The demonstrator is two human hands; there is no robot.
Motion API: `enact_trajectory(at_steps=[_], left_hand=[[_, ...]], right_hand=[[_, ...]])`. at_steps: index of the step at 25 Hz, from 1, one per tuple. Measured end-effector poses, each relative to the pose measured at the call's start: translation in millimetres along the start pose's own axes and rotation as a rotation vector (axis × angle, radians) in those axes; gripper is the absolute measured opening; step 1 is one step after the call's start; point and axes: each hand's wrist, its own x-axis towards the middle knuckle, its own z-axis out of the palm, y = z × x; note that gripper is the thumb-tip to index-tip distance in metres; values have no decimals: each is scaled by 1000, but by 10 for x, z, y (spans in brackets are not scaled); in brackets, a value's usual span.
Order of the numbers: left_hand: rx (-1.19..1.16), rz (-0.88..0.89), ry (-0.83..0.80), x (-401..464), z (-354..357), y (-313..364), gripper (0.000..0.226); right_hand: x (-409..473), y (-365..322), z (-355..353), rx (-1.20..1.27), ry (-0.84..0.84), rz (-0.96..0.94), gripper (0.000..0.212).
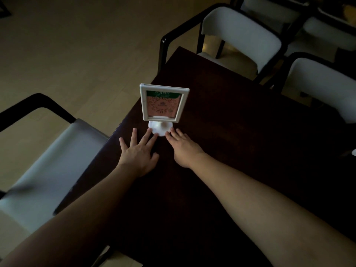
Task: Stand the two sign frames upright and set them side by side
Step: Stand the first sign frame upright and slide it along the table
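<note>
Sign frame (163, 103) stands upright on our dark bench (231, 141), just beyond both hands. Left hand (137, 151) and right hand (182, 149) lie flat, fingers spread and released, fingertips touching its round white base (160, 130). We see one frame only.

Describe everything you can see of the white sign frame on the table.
The sign frame stands upright near the dark table's left edge. It looks like white plastic: a rectangular border holding a green and salmon printed card, on a short stem and round base. The left hand and right hand lie open, fingertips at the base.
</note>
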Motion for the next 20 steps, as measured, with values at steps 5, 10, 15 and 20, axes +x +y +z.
enact_trajectory(at_steps=[5, 10, 15, 20], left_hand=[[26, 17, -4, -73, -5, -27, 76], [76, 74, 33, -140, -60, 120, 79], [49, 193, 69, -171, -81, 460, 87], [26, 315, 42, -155, -42, 973, 93]], right_hand=[[-115, -26, 16, -1, 24, 45, 86], [-381, 44, 58, 34, 74, 100, 78], [-847, 296, 84, 138, 165, 178, 72], [-1497, 767, 229, 174, 214, 242, 74]])
